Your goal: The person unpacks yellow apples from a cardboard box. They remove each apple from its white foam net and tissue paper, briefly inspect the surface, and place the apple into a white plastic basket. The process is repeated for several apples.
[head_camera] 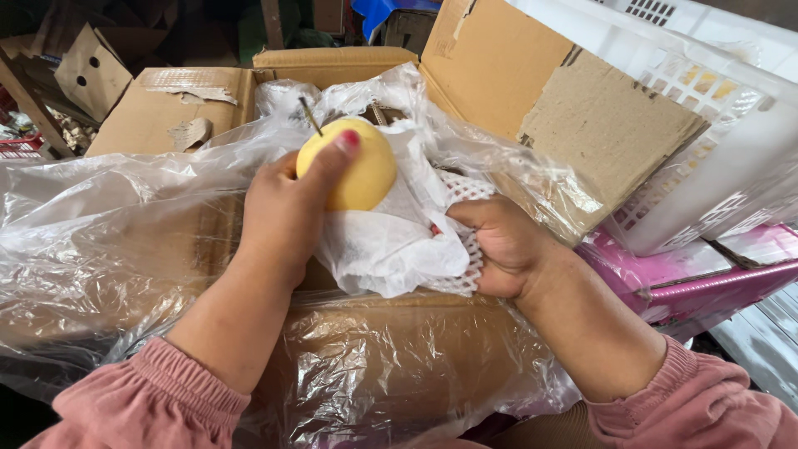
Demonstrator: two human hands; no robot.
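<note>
So a big brown cardboard box (332,62) is seen front and centre, flaps up, lined with a crinkly clear plastic sheet (100,241) that's draped over its front wall and left side. A torn cardboard flap (607,125) is leaned against a white slatted plastic crate (731,158) on the right, and a pink crate (698,283) is parked just under that one. Both arms are stretched forward over the box's near edge, pink cuffs bunched at the wrists. A yellow pear (353,170) with its stem tilted up-left is held above the box opening by the left hand (283,212), fingers curled around its left side with a red-painted fingertip pressed on top. White wrapping paper (391,241) is tucked under the fruit, and it's gripped together with a white foam net sleeve (465,195) by the right hand (503,245), fingers closed around the bundle.
</note>
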